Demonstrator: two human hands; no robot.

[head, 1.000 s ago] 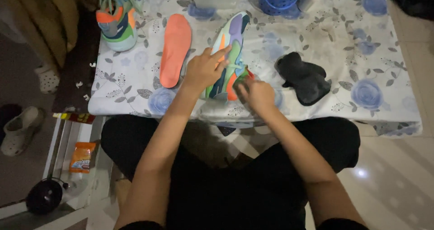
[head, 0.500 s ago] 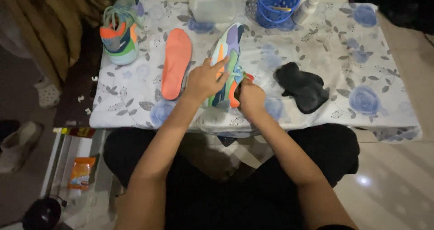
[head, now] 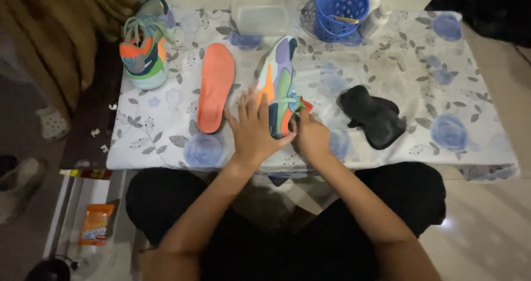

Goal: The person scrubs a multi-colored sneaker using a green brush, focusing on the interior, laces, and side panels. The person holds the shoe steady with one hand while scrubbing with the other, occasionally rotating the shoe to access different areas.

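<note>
Both hands grip a multicoloured sneaker (head: pixel 279 87) on its side: left hand (head: pixel 253 129) pressed flat, right hand (head: pixel 311 137) closed at the heel. Steady pressure should prevent slipping.

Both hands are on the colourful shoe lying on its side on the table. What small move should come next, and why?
Probably pull the heel end open a little with the right hand while the left hand presses the colourful shoe flat. The orange insole already lies apart beside it, and the right hand's fingers sit at the shoe's near end.
</note>
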